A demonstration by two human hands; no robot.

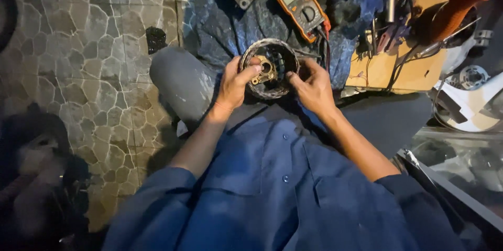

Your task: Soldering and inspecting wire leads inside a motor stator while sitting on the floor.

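Over our lap, in the head view, we hold a round, dark metal rotor housing (270, 69) between both hands, above the grey trouser knee (181, 81) and the blue work shirt (272, 188). Our left hand (234, 84) closes on the housing's left rim, with the thumb reaching in to press a small brass-coloured fitting (263, 71) at its centre. Our right hand (313, 87) curls narrowly around the right rim, fingertips on the edge; we cannot tell how firm that grip is. Just beyond the housing, an orange multimeter (301, 6) lies on a dark blue patterned cloth (225, 26), its leads trailing toward a cardboard piece (398, 70) cluttered with wires. The stone-patterned floor (78, 47) stretches to our left. We judge the main risk to be the brass fitting slipping from under the thumb and dropping into the housing or onto the floor, since only one digit steadies it. The housing itself could tip off our knee if either hand loosens, and the leads nearby could snag.
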